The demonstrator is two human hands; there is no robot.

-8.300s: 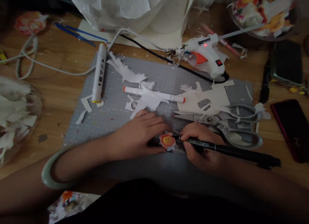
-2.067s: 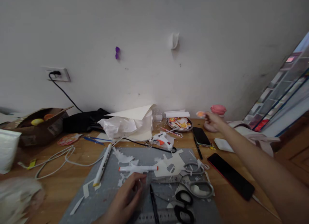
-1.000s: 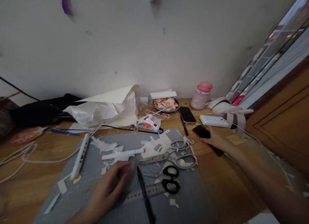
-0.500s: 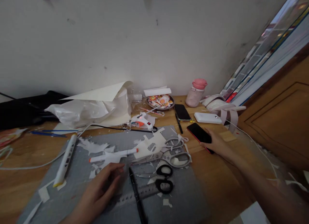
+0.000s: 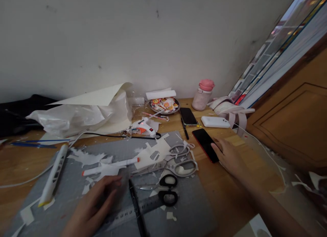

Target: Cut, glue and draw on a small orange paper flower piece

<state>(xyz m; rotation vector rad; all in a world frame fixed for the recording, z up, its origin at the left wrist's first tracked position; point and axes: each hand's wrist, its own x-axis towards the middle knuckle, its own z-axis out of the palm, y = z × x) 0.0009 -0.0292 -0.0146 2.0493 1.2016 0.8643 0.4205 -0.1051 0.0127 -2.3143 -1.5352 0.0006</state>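
My right hand (image 5: 228,157) rests at the right edge of a black phone with a red rim (image 5: 204,143), which lies flat on the table. Its thumb touches the screen side and the fingertips are partly hidden. Over the grey mat (image 5: 198,209), my left hand (image 5: 93,204) is loosely curled with thumb and fingers apart, holding nothing. A black pen (image 5: 136,206) lies just right of it, across a clear ruler (image 5: 125,215). Black-handled scissors (image 5: 168,197) and larger grey scissors (image 5: 176,168) lie between my hands. White paper rods with orange ends (image 5: 109,166) lie beyond my left hand.
A hot glue gun (image 5: 148,127), a dish of wrapped sweets (image 5: 166,105), a second phone (image 5: 188,116), a white power bank (image 5: 215,121) and a pink bottle (image 5: 203,97) stand behind. Plastic bags (image 5: 76,119) lie back left. A white cable (image 5: 265,148) runs down the right.
The view has turned slightly right, so everything sits further left. The phone lies a little nearer to me, and my right hand's fingers reach less far over it. My left hand stays loosely curled.
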